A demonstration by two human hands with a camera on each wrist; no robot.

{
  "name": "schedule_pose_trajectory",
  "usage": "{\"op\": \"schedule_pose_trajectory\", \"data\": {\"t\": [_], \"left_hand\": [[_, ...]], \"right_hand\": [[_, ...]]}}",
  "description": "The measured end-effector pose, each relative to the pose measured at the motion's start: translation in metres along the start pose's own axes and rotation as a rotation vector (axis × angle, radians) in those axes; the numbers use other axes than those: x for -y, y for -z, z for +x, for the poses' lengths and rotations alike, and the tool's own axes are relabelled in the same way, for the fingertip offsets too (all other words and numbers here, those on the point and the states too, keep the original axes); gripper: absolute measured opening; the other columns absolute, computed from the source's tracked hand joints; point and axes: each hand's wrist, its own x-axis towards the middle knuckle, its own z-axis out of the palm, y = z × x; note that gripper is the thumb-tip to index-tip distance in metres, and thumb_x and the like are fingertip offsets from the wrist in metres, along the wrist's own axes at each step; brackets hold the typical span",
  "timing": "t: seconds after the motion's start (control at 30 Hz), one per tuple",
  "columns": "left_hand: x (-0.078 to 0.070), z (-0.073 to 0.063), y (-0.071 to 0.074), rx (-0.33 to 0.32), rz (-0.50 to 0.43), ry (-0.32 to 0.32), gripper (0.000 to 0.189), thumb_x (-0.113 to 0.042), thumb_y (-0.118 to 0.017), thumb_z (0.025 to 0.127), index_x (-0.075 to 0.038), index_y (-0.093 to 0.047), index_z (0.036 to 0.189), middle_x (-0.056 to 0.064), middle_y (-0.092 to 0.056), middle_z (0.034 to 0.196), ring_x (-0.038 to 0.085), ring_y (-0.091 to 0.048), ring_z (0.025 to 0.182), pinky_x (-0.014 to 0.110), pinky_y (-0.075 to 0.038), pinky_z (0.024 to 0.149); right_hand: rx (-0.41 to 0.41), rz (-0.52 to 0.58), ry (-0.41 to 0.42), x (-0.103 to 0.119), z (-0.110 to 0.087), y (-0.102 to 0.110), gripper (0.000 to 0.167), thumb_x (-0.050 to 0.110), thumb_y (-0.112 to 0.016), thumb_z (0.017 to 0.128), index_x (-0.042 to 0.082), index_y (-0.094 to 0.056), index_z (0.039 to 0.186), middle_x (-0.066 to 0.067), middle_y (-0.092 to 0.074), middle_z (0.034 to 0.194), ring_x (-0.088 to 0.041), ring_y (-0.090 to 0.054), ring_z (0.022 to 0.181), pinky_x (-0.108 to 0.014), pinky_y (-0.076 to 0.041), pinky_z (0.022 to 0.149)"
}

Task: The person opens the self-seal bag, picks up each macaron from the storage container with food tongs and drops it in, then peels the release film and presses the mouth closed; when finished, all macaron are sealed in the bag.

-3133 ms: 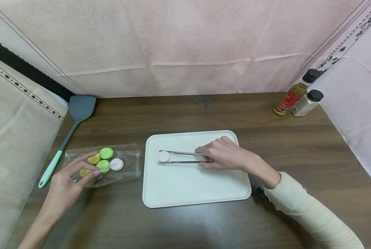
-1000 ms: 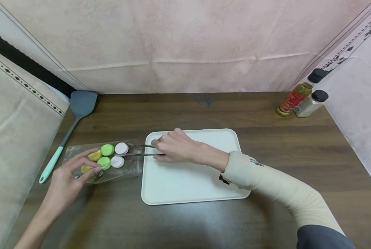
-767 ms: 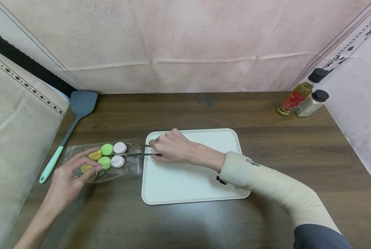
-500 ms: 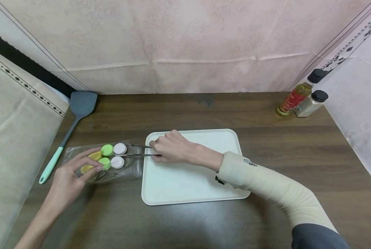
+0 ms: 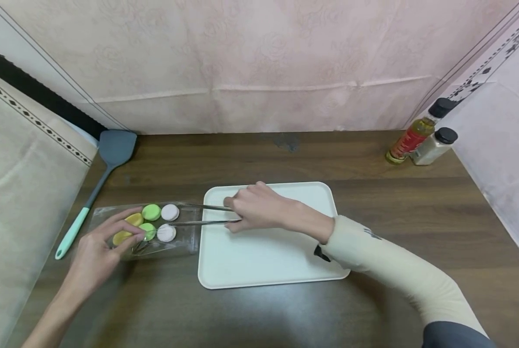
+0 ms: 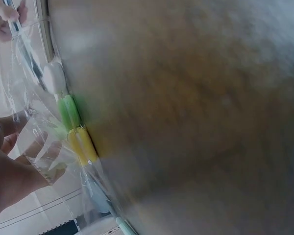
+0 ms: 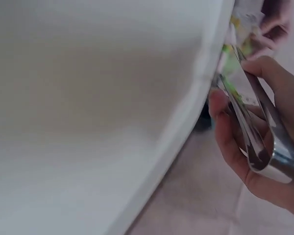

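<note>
My left hand (image 5: 96,253) pinches the mouth of a clear plastic bag (image 5: 188,244) lying on the table. Inside are yellow macarons (image 5: 122,237), green macarons (image 5: 151,212) and two white macarons (image 5: 166,233), laid in two rows; in the left wrist view the yellow macaron (image 6: 82,145) stands nearest the fingers. My right hand (image 5: 265,208), above the white tray (image 5: 259,266), grips metal tongs (image 7: 272,122) between thumb and fingers. The tongs' arms are spread, with their tips at the bag's right part beside the upper white macaron (image 5: 170,212). Whether they touch it I cannot tell.
A spatula (image 5: 116,147) with a mint handle lies along the table's left edge. At the back right stand an oil bottle (image 5: 409,140) with a red label and a black-capped jar (image 5: 431,149). Cloth (image 5: 259,63) hangs behind the table and at both sides.
Earlier the tongs held a white macaron over the tray; now that macaron lies in the bag beside the other white one. The right hand has since drawn slightly back right. The left hand stays.
</note>
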Motion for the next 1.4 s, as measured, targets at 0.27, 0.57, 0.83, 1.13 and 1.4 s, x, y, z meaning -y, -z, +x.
{"op": "schedule_pose_trajectory", "data": {"t": [0.27,0.57,0.83,1.13,1.4], "left_hand": [[-0.001,0.000,0.000,-0.010,-0.026,-0.020,0.029,0.008,-0.091,0.080,-0.017,-0.079,0.089,0.013,-0.074,0.140,-0.027,-0.040,0.130,-0.001,-0.035,0.091],[0.000,0.001,0.001,-0.010,-0.025,-0.005,0.028,0.007,-0.091,0.081,-0.017,-0.080,0.089,0.013,-0.075,0.140,-0.028,-0.040,0.128,0.002,-0.037,0.088],[0.001,0.000,0.000,-0.004,-0.027,-0.017,0.028,0.008,-0.091,0.081,-0.016,-0.080,0.090,0.013,-0.075,0.139,-0.028,-0.040,0.128,0.009,-0.039,0.078],[0.003,0.000,-0.001,-0.024,-0.050,-0.042,0.031,0.012,-0.090,0.079,-0.014,-0.079,0.090,0.017,-0.075,0.137,-0.028,-0.043,0.130,0.003,-0.039,0.086],[0.005,-0.001,-0.002,-0.023,-0.077,-0.039,0.032,0.014,-0.089,0.078,-0.014,-0.078,0.090,0.014,-0.074,0.139,-0.028,-0.044,0.131,-0.004,-0.031,0.099]], "right_hand": [[-0.044,0.059,-0.070,-0.016,-0.069,0.029,0.029,0.039,-0.082,0.096,0.013,-0.070,0.092,0.010,-0.064,0.065,-0.004,-0.047,0.053,-0.022,-0.022,0.048],[-0.089,0.076,-0.303,-0.018,-0.142,0.036,0.029,0.037,-0.083,0.093,0.014,-0.065,0.092,0.013,-0.041,0.057,-0.003,-0.034,0.050,-0.024,-0.022,0.046],[-0.120,0.079,-0.585,-0.025,-0.205,0.027,0.031,0.038,-0.082,0.091,0.013,-0.067,0.099,0.012,-0.042,0.058,-0.008,-0.039,0.051,-0.030,-0.032,0.045],[0.026,0.084,-0.899,-0.036,-0.258,0.018,0.051,0.054,-0.078,0.096,0.005,-0.064,0.102,-0.001,-0.053,0.064,-0.024,-0.053,0.056,-0.044,-0.041,0.048],[0.079,0.096,-1.002,-0.031,-0.283,0.008,0.054,0.058,-0.073,0.098,0.005,-0.062,0.101,-0.003,-0.048,0.064,-0.029,-0.054,0.059,-0.045,-0.040,0.049]]}}
